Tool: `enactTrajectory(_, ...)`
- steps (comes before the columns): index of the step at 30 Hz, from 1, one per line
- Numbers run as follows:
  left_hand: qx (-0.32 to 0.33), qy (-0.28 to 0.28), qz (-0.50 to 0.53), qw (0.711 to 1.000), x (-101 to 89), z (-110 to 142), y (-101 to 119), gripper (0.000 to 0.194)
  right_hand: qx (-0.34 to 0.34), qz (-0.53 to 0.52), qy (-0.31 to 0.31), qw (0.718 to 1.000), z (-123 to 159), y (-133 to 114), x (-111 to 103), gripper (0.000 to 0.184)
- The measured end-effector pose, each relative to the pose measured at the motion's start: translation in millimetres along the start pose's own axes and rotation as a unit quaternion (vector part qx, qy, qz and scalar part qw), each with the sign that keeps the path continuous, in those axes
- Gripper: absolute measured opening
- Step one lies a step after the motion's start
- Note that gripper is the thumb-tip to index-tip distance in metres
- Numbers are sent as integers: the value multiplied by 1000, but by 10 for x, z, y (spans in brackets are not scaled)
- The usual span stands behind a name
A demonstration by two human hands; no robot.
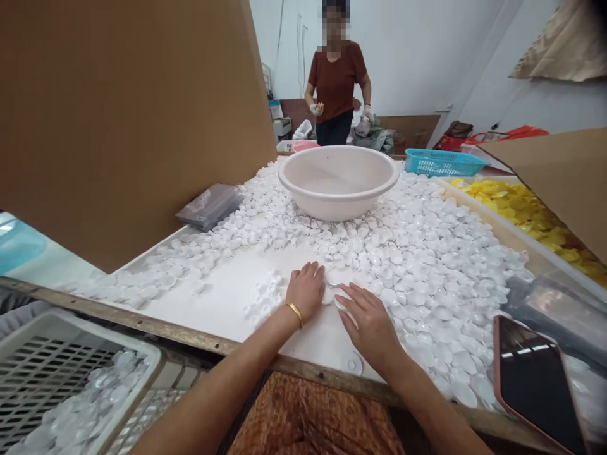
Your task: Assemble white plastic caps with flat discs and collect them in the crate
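Observation:
Many small, round white plastic pieces (436, 265) cover the table; their exact kind is unclear. My left hand (307, 294), with a gold bangle at its wrist, lies over the bare patch, palm down, fingers stretched forward. To its left is a small cluster of white pieces (265, 296). My right hand (372, 319) is at the edge of the large spread, its fingers extended and apart. A white piece (338, 303) touches its fingertips, and another sits between the two hands. One loose piece (351, 363) lies near the table's front edge.
A large white basin (339, 205) stands on the pieces. Cardboard (133, 126) rises at left. At right are a phone (535, 379) and a tray of yellow pieces (502, 218). A plastic crate (152, 357) sits below left. A person in a brown top (336, 82) stands behind.

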State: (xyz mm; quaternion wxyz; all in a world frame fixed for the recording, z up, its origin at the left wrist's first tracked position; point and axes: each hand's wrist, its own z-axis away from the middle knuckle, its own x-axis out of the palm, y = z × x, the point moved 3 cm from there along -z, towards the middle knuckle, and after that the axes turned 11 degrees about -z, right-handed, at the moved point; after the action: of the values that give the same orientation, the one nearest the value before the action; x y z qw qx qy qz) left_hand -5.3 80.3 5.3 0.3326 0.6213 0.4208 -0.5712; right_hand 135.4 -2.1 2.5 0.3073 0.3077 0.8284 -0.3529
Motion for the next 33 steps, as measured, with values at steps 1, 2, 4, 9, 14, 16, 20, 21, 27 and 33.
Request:
enactTrajectory(1, -13, 15, 4, 1000, -9, 40, 8, 41, 1, 3, 15, 1000, -76, -10, -68, 29)
enactTrajectory(2, -30, 31, 7, 999, -24, 88, 18, 42, 1, 7, 30, 1000, -191, -25, -145, 31)
enactTrajectory(4, -63, 54, 10, 996, -65, 193, 52, 42, -10, 24, 57, 998, -532, -59, -296, 36)
enactTrajectory(9, -69, 51, 41, 995, -162, 432, 279, 39, 10, 125, 104, 987, -1570, 107, -322, 53)
enactTrajectory(14, -33, 89, 70, 993, -268, 603, 314, 43, 84, 149, 55, 984, -1924, 347, -47, 53)
enactTrajectory(16, -50, 87, 71, 992, -314, 680, 218, 42, 68, 158, 97, 980, -1775, 253, -136, 53)
enactTrajectory(20, -93, 98, 56, 989, -319, 717, -53, 44, 15, 162, 66, 984, -1417, -84, -177, 40)
enactTrajectory(21, -96, 102, 51, 989, -305, 699, -96, 44, 4, 164, 51, 985, -1394, -134, -147, 40)
enactTrajectory(27, -87, 113, 64, 988, -296, 626, 3, 40, 40, 173, 44, 983, -1939, 58, -199, 54)
enactTrajectory(33, -47, 125, 93, 987, -398, 746, 212, 41, 61, 139, 7, 988, -1968, 126, -228, 47)
